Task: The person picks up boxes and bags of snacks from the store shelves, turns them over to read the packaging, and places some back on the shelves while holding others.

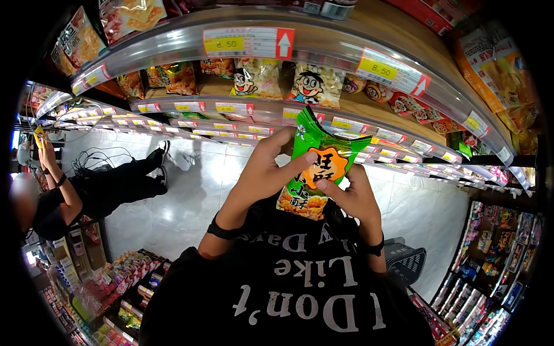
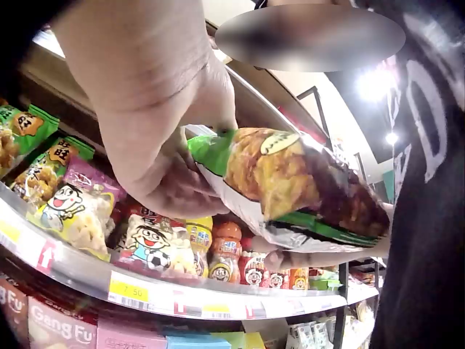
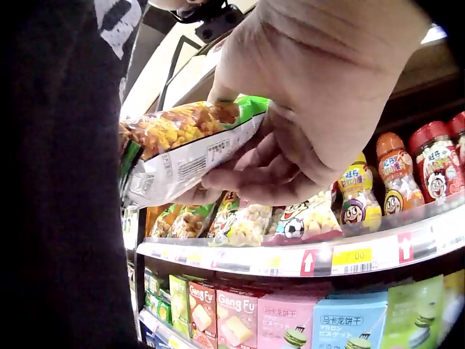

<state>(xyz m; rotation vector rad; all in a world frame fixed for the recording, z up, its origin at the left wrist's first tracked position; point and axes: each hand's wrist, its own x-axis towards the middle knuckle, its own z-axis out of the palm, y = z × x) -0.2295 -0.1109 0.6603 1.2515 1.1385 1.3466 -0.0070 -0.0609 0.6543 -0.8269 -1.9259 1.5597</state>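
A green snack bag [image 1: 337, 164] with an orange label and pictures of crunchy pieces is held in front of the person's chest. My left hand [image 1: 259, 173] grips it along one side, thumb across the front. On the opposite side my right hand [image 1: 359, 196] pinches it, its thumb also over the label. In the left wrist view, the bag [image 2: 269, 174] is seen edge-on, the left fingers behind it. The right wrist view shows the bag's white back [image 3: 185, 156] with a barcode, and the right fingers [image 3: 254, 178] curled beneath.
Shelves with price tags [image 1: 248, 43] curve ahead, carrying milk-candy bags [image 1: 314, 86] and bottles [image 3: 396, 167]. Biscuit boxes [image 3: 236, 316] line a lower shelf. Another person [image 1: 63, 202] stands at the left. A dark basket [image 1: 407, 262] sits on the floor at the right.
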